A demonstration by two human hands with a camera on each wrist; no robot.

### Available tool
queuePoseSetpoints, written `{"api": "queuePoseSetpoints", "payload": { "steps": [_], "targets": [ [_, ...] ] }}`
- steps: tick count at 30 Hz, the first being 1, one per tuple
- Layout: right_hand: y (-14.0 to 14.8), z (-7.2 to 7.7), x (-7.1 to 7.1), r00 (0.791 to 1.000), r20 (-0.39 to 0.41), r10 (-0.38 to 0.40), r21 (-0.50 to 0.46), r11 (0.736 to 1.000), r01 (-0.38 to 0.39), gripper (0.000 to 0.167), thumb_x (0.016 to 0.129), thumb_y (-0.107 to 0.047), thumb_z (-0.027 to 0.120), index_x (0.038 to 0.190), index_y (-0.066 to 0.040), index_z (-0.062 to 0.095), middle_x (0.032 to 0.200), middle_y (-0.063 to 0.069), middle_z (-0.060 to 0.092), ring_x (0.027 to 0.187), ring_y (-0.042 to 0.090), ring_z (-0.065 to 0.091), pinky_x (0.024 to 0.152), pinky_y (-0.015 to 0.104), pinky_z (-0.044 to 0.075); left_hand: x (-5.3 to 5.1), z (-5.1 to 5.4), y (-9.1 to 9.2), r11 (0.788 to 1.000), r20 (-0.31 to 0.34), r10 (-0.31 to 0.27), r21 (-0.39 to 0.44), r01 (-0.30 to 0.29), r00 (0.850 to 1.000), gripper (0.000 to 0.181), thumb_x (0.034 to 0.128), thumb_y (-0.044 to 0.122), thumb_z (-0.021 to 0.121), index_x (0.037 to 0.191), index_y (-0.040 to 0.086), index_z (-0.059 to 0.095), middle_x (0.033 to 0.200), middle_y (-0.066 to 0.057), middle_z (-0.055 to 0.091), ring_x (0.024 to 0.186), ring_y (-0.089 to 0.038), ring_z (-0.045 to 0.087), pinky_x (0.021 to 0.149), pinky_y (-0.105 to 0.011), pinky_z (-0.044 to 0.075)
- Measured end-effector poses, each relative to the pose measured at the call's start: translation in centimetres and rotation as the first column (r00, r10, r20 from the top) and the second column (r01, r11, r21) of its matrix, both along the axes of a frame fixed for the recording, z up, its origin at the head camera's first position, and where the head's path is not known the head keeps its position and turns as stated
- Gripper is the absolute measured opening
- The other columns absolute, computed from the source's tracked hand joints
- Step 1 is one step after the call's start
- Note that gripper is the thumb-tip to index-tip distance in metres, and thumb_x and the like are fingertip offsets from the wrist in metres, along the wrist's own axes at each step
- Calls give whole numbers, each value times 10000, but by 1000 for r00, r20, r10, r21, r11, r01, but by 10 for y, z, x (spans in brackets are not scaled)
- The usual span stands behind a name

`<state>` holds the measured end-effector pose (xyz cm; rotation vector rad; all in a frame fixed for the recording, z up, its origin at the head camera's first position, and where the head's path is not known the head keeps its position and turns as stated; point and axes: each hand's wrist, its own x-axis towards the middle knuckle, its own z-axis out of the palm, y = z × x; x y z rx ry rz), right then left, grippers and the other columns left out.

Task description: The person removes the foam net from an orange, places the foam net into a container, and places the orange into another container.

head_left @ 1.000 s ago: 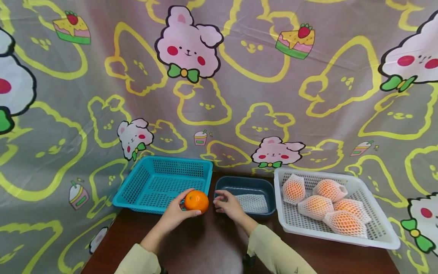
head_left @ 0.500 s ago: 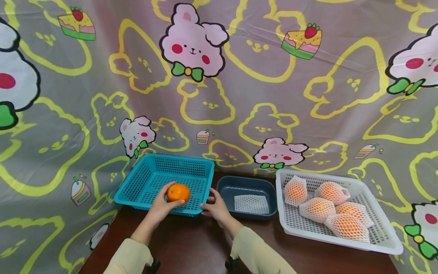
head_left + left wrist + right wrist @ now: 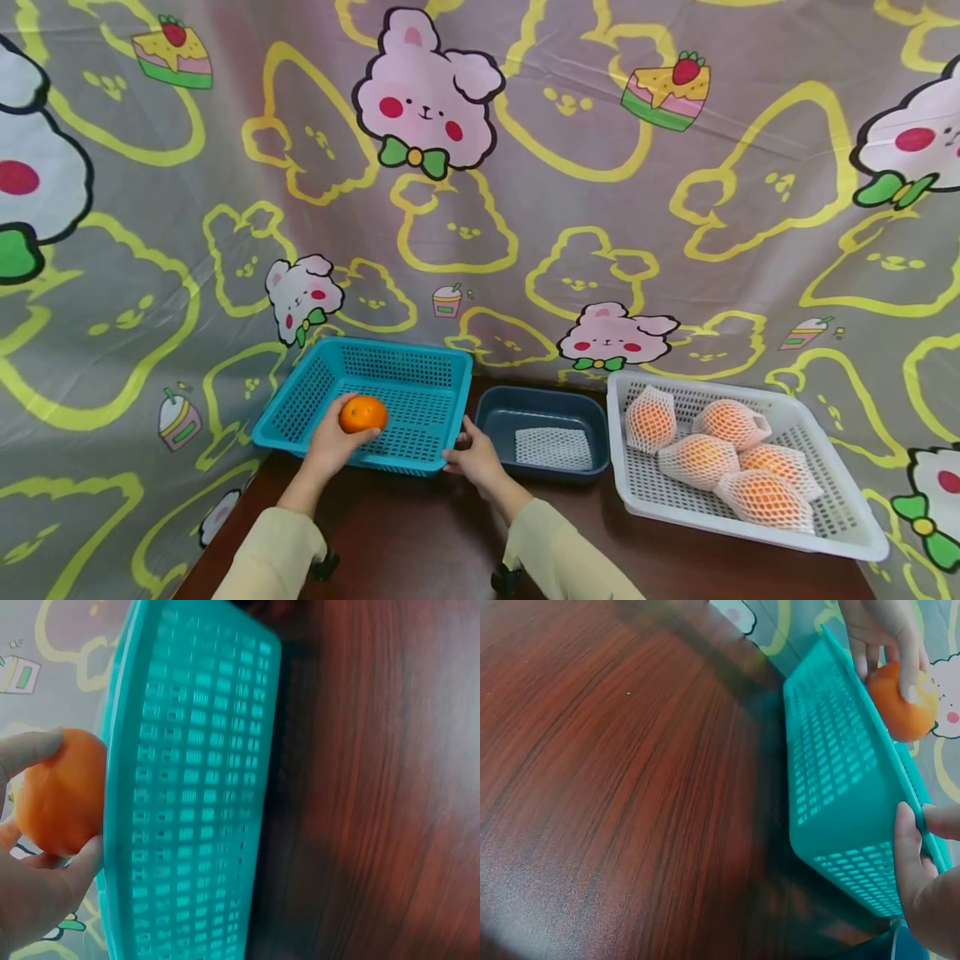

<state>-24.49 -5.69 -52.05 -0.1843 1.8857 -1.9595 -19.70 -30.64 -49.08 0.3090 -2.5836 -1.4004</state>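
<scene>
An orange fruit [image 3: 363,414] is gripped in the left hand [image 3: 330,442], over the front left part of the teal basket [image 3: 408,417]. In the left wrist view, thumb and fingers curl round the orange [image 3: 64,793] at the basket's rim [image 3: 114,787]. The right hand [image 3: 480,458] pinches the basket's front right corner; in the right wrist view its thumb and fingers [image 3: 906,838] hold the teal rim [image 3: 881,742]. The left hand [image 3: 889,637] also shows there, above the basket, with the orange [image 3: 902,701].
A dark blue tray [image 3: 491,421] with a piece of white foam net [image 3: 553,448] stands right of the teal basket. Farther right, a white basket [image 3: 840,500] holds several net-wrapped fruits [image 3: 697,458]. A patterned cloth [image 3: 465,208] hangs behind the brown table [image 3: 420,533].
The left hand has carried the orange leftward, from the front of the table to over the teal basket. The right hand has moved left and taken hold of the basket's corner.
</scene>
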Motion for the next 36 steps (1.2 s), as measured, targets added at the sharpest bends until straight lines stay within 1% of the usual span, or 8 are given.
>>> {"api": "queuePoseSetpoints", "payload": {
  "steps": [5,10,17,20,26,29,33,36],
  "targets": [
    [2,-2,3,1000,-5,-9,3,1000,9,801,936,135,633,1595,62,183,1110,139,483,735,137,637,723,329,607,-8,-3,-9,999,29,22,-40,-21,999,760,915,186,779,1499,-40,349,1377,-325,477,1115,-461,542,898,-554,521],
    [1,-5,6,1000,-5,-23,-1,1000,23,796,940,137,623,1599,50,185,1126,154,451,729,153,627,677,299,601,-14,-6,-19,992,79,42,-125,-32,996,776,909,192,770,1492,-89,343,1337,-365,435,1101,-483,501,901,-601,480],
    [2,0,3,999,7,-53,16,998,53,793,940,141,621,1605,26,206,1135,156,427,752,171,647,662,312,605,-29,-12,-27,963,144,113,-261,-73,983,770,901,145,745,1481,-121,313,1383,-434,250,1098,-584,478,930,-682,442],
    [3,3,4,998,6,-60,14,998,60,793,944,144,613,1607,27,194,1133,161,415,767,171,638,671,329,609,-36,-13,-26,940,163,141,-333,-80,976,739,897,108,728,1463,-139,322,1345,-456,255,1066,-614,500,917,-689,452],
    [0,5,6,999,6,-54,21,998,54,778,964,137,584,1613,19,171,1062,104,375,810,186,631,660,324,606,-42,-13,-30,886,277,154,-465,-8,949,705,870,70,743,1417,-167,367,1213,-463,398,1007,-594,540,864,-651,494],
    [-2,6,7,999,6,-54,30,998,54,778,961,133,592,1610,25,176,1062,94,382,871,234,653,656,329,607,-42,-13,-36,881,328,160,-474,16,931,648,865,47,726,1348,-217,384,1185,-477,414,1016,-597,534,879,-653,487],
    [-5,6,8,998,25,-55,32,998,55,785,952,137,603,1611,15,193,1107,116,420,957,305,672,672,357,612,-43,-17,-45,882,368,192,-472,4,910,602,838,0,725,1269,-255,392,1169,-488,392,1025,-592,528,900,-657,483],
    [-7,7,9,997,37,-65,41,997,63,780,955,133,603,1613,1,207,1142,132,437,942,290,672,669,349,610,-43,-18,-49,885,388,203,-466,2,899,619,828,-25,737,1272,-258,375,1178,-494,397,1047,-594,524,919,-651,481]
  ]
}}
